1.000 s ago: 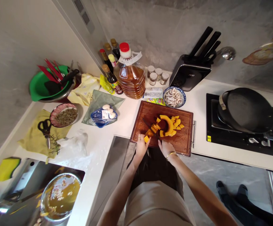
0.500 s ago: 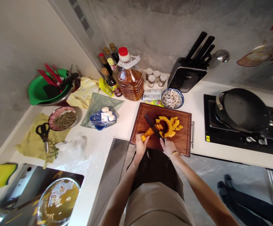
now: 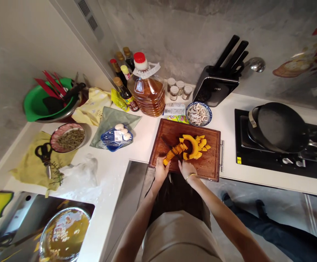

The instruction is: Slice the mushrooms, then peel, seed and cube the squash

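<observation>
On the wooden cutting board, my left hand grips the near end of a strip of orange pumpkin, its fingers closed round it. The strip is partly cut into pieces that lie in a row. My right hand is wrapped round the handle of a dark kitchen knife, most of the handle hidden by the fingers. The blade slants up and left across the strip. A curved pumpkin wedge and several pumpkin chunks lie right of the knife.
Behind the board stand a bowl of sliced mushrooms, a large oil jug and a knife block. A black pan sits on the stove at right. Blue-wrapped mushrooms lie left. Another person's legs show below.
The knife has moved left along the pumpkin strip and its blade now sits lower, edge-on. More cut pieces show in the row. The other person's legs have shifted left.
</observation>
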The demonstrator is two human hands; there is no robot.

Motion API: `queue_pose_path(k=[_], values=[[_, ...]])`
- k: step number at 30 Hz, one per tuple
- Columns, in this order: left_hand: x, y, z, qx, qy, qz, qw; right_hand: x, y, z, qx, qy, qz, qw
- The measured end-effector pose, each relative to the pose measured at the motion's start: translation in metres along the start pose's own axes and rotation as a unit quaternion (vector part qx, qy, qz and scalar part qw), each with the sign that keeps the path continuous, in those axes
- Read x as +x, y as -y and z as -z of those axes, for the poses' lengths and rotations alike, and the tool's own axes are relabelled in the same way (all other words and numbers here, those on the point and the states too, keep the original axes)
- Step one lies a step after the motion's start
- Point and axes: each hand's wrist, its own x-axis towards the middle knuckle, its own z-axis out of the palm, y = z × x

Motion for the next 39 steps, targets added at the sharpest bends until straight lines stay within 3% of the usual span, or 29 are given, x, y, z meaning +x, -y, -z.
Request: queue_pose_path(k=[8, 13, 19, 24, 31, 39], values=[[0.006, 0.004, 0.003, 0.026, 0.007, -0.015, 1.000, 0.014, -0.007, -0.008, 0.054, -0.018, 0.031, 0.998], [-0.005, 0.007, 0.002, 0.008, 0.055, -0.072, 0.996, 0.015, -0.003, 0.000, 0.046, 0.000, -0.011, 0.999], [-0.008, 0.007, 0.004, 0.000, -0.049, 0.004, 0.999, 0.011, -0.006, 0.003, 0.062, -0.007, 0.008, 0.998], [0.001, 0.005, 0.004, -0.032, -0.031, 0.010, 0.999, -0.005, -0.008, 0.005, 0.045, -0.057, 0.031, 0.997], [-0.003, 0.007, 0.001, -0.021, -0.047, 0.016, 0.999, -0.025, 0.000, 0.004, 0.023, -0.047, 0.026, 0.998], [-0.007, 0.001, 0.004, -0.002, -0.013, -0.017, 1.000, -0.013, 0.013, -0.004, 0.030, -0.032, -0.003, 0.999]])
